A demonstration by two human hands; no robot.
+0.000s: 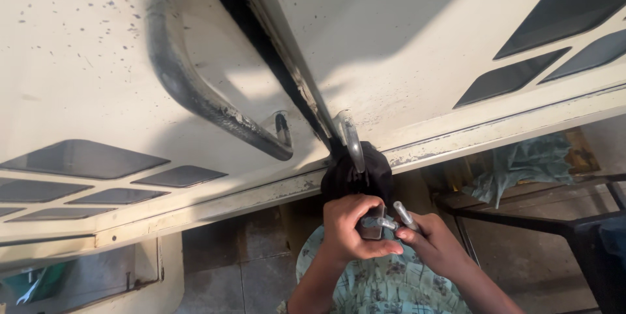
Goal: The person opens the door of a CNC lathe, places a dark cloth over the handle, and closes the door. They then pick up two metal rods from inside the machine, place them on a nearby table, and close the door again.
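both hands meet just below the edge of a cream cabinet door. left hand (352,229) is curled shut around a small metal padlock (373,228), thumb across its front, probably to steady the body. right hand (435,242) is pinched closed on the keys (403,215), whose grey stems stick up beside the lock, touching it; whether a key sits in the keyhole is hidden by the fingers. directly above the hands a dark cloth (357,180) is bunched around the lock's upper part, and a bent metal hasp loop (352,141) rises out of it at the seam between the two doors (404,40). up and to the left of the hands a worn curved handle (189,86) is fixed to the left door. to the right of the hands, a greenish rag (521,164) lies on a dark frame (561,223). below, a patterned sleeve covers the lap.
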